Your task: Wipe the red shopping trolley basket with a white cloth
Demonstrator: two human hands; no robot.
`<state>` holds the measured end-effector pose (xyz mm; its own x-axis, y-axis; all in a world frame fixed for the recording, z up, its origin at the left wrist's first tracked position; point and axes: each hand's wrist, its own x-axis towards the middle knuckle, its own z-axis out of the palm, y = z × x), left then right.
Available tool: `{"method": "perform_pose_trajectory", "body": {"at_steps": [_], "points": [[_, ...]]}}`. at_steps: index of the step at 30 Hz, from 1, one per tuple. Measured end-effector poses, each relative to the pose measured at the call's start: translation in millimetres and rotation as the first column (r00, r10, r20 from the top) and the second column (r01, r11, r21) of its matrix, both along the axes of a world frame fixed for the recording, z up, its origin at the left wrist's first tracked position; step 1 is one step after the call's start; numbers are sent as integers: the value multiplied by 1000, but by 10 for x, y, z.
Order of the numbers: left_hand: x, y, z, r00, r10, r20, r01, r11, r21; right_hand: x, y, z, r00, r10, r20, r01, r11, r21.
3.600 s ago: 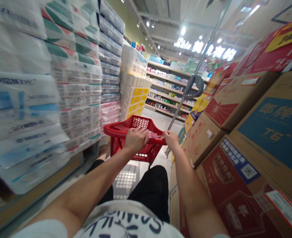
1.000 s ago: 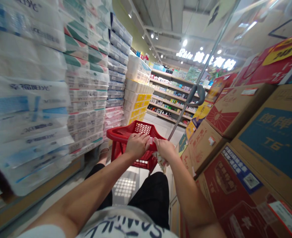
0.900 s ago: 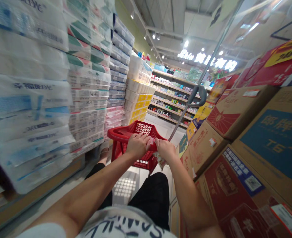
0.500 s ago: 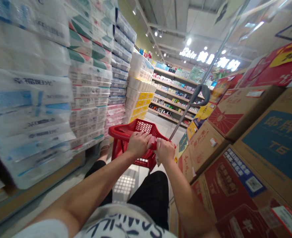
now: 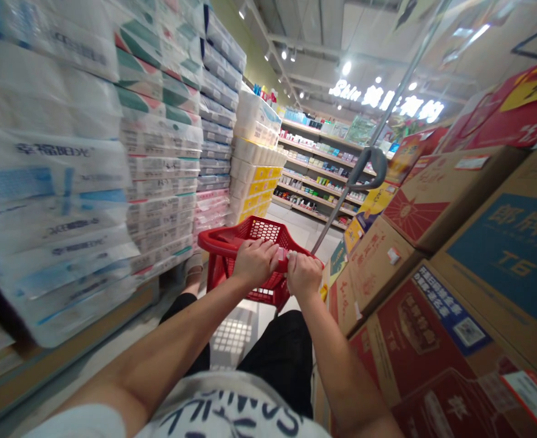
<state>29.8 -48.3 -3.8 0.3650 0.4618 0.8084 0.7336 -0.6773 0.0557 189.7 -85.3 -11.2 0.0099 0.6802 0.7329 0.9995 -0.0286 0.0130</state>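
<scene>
A red plastic shopping cart point(image 5: 218, 244) with perforated walls stands in front of me. My left hand point(image 5: 255, 263) is closed over the middle of its handlebar, knuckles up. Close beside it on the right, my right hand point(image 5: 304, 274) is wrapped round the same bar. A short pinkish-red stretch of the handle shows between the two hands. Both forearms reach forward from my body. Little of the basket's inside shows behind my hands, so I cannot tell what it holds.
Tall stacks of wrapped tissue packs point(image 5: 161, 152) line the left. Cardboard cartons point(image 5: 414, 328) are piled close on the right. A metal pole with a grey loop point(image 5: 368, 170) slants up beside the cart. Stocked shelves point(image 5: 318, 164) stand across the far end, beyond pale floor.
Both hands keep their grip on the handlebar. The side stacks have shifted slightly in view. A small pale crumpled thing seen below my right hand earlier no longer shows.
</scene>
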Motion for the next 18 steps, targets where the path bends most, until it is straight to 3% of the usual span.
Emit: {"method": "perform_pose_trajectory", "body": {"at_steps": [3,5,9,13,15,18], "points": [[8,14,-6,1000,-4,12,4,1000,2,-9,58,157,1000,-24,-10,22,985,-170],[14,21,-9,1000,2,15,-3,1000,9,-3,85,194,1000,-25,-9,22,976,-215],[13,21,-12,1000,13,12,-14,1000,21,47,61,-2,999,38,-3,-38,999,-9],[10,23,-15,1000,-1,12,1,1000,20,102,15,-230,991,130,38,-134,975,176],[22,35,-14,1000,3,11,-3,1000,19,106,28,-209,993,116,23,-118,980,163],[58,64,0,1000,13,7,-13,1000,14,94,106,-1,999,7,-33,-8,1000,-11]]}}
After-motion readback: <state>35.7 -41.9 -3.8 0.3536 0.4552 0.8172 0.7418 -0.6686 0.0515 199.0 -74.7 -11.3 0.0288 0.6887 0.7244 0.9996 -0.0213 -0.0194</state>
